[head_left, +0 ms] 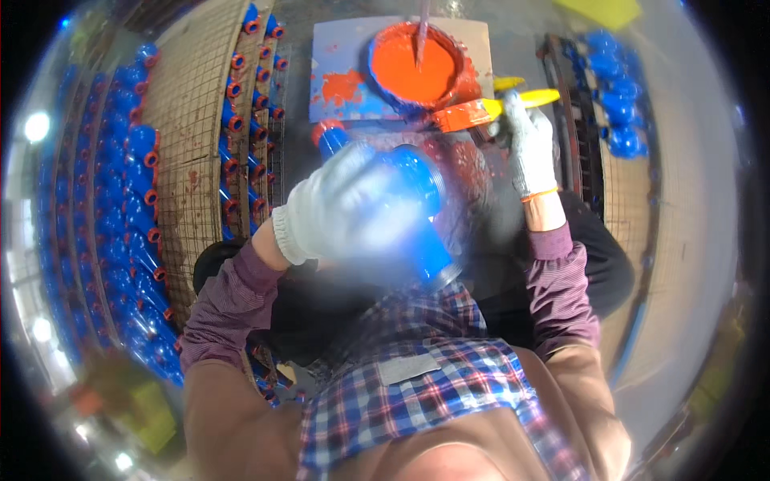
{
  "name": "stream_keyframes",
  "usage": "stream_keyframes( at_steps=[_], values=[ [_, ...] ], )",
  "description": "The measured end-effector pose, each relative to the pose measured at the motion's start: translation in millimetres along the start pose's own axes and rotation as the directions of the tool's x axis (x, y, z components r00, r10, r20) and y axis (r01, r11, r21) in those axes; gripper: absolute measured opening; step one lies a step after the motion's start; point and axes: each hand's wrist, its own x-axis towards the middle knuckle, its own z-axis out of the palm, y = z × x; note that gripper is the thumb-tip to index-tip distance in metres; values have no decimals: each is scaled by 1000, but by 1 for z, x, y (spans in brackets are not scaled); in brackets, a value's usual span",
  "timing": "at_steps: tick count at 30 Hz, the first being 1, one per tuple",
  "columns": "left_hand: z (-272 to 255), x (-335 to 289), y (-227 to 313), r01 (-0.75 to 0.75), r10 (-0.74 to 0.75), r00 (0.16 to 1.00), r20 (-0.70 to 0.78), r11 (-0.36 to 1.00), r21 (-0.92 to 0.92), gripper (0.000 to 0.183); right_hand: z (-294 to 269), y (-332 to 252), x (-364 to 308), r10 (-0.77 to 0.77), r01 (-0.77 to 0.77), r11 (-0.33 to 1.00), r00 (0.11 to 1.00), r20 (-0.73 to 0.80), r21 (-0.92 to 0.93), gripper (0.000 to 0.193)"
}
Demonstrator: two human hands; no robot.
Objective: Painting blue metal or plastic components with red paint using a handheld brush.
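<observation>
While the right hand grips a brush, orange paint fills the bucket.

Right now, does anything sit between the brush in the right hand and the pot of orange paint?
Nothing visible: the paintbrush held by the right hand lies with its orange bristles against the paint pot's rim.
</observation>
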Motion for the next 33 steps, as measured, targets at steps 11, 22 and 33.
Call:
stream_keyframes(
  at_steps=[11,22,33],
  values=[
    [28,6,13,-376,365,924,118,922,95,43,30,-17,-15,-216,367,863,889,403,-347,43],
    [19,2,7,-4,1,997,71,999,50,75,21,-53,-70,-566,607,740,795,219,-292,20],
    [25,15,21,795,-845,534,-10,507,-333,85,18,-36,-107,-770,777,590,623,135,-222,20]
  ],
)
